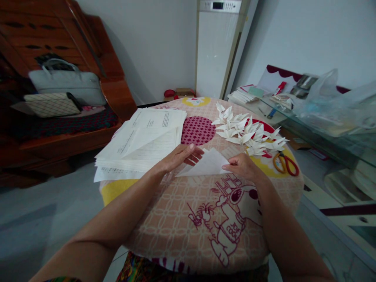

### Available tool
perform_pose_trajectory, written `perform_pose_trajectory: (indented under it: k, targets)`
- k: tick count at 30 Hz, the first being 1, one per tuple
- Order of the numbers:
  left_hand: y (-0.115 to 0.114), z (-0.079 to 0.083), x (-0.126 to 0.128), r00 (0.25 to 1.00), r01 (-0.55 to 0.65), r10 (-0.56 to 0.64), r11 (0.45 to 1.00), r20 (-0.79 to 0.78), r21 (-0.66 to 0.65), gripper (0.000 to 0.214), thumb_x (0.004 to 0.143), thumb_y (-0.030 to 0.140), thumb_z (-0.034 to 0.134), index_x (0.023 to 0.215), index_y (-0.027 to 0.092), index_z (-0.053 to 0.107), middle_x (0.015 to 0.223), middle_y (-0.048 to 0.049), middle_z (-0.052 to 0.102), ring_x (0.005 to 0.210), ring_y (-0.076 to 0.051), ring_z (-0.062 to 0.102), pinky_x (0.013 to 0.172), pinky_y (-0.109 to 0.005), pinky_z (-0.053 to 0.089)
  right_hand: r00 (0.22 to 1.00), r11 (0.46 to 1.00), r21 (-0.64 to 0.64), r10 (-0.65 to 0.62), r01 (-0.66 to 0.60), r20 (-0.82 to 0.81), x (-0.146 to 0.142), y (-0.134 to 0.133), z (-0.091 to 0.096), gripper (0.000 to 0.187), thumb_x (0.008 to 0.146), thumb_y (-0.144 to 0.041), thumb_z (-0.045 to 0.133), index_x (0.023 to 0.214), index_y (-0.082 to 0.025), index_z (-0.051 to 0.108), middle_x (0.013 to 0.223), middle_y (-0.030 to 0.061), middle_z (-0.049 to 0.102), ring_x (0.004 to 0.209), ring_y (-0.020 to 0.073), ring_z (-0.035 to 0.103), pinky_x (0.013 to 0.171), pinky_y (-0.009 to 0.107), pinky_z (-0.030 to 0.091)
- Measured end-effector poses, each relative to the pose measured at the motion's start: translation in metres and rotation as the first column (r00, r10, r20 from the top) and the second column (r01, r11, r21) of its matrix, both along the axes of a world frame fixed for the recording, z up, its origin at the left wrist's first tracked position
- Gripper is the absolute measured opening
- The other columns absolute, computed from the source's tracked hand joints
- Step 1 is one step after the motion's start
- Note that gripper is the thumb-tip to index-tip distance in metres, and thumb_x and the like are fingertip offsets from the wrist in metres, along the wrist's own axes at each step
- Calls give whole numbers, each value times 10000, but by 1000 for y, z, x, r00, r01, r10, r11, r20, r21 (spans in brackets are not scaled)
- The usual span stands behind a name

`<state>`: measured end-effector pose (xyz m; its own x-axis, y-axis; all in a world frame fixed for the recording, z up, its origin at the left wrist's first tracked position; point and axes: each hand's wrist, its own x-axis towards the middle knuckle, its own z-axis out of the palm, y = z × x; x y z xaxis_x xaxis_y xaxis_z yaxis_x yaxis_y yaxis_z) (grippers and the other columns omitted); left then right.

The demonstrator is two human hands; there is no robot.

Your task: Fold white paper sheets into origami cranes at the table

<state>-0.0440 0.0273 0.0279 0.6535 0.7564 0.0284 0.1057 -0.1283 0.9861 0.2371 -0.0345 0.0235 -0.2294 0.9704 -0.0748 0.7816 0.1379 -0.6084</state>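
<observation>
A white sheet of paper, folded to a triangle, lies just above the round table's cloth between my hands. My right hand pinches its right corner between thumb and fingers. On the left side, my left hand has its fingers apart, thumb raised, close to the sheet's upper left edge; whether it touches is hard to see. Left of it rests a stack of printed paper with one sheet's corner turned up. Behind my right hand sit several folded paper cranes in a cluster.
Scissors with orange and red handles lie at the table's right edge. A patterned cloth covers the table. To the right stands a glass shelf with plastic bags; a wooden chair with a grey bag stands left.
</observation>
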Motion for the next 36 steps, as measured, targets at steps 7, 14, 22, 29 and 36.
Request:
perform_pose_trajectory:
  k: [7, 14, 22, 29, 36]
  targets:
    - [1, -18, 9, 902, -71, 180, 959, -393, 274, 253, 766, 379, 673, 629, 166, 672, 531, 28, 503, 511, -109, 434, 498, -242, 263, 992, 994, 78, -83, 76, 98, -1, 12, -15, 483, 799, -545, 603, 505, -191, 456, 521, -43, 336, 519, 97, 313, 515, 282, 187]
    - [-1, -21, 9, 826, -164, 346, 903, -445, 398, 140, 688, 267, 736, 797, 189, 697, 587, 16, 607, 575, -156, 541, 571, -264, 346, 986, 986, -69, -150, 154, 68, 10, 7, -14, 447, 769, -524, 605, 504, -195, 462, 507, -39, 360, 499, 98, 327, 492, 269, 213]
    - [-5, -24, 8, 745, -128, 373, 894, -553, 430, 385, 698, 258, 756, 1070, 185, 689, 662, 1, 625, 649, -201, 587, 666, -297, 371, 982, 980, -87, -170, 177, 86, 12, 7, -17, 344, 732, -427, 609, 502, -190, 511, 505, -36, 412, 514, 109, 360, 510, 273, 230]
    - [-2, -27, 5, 781, -126, 363, 888, -507, 442, 365, 658, 282, 758, 1009, 213, 687, 627, 18, 604, 621, -186, 569, 636, -290, 363, 984, 981, -85, -172, 176, 57, 11, 7, -18, 308, 707, -397, 619, 501, -183, 539, 486, -40, 419, 496, 107, 372, 498, 264, 250]
    - [0, -31, 4, 771, -115, 375, 877, -515, 466, 391, 664, 320, 752, 1034, 204, 705, 640, 4, 604, 607, -179, 553, 622, -291, 349, 987, 984, -81, -157, 158, 28, 13, 7, -20, 350, 706, -428, 632, 487, -189, 501, 475, -49, 378, 480, 98, 353, 487, 260, 229]
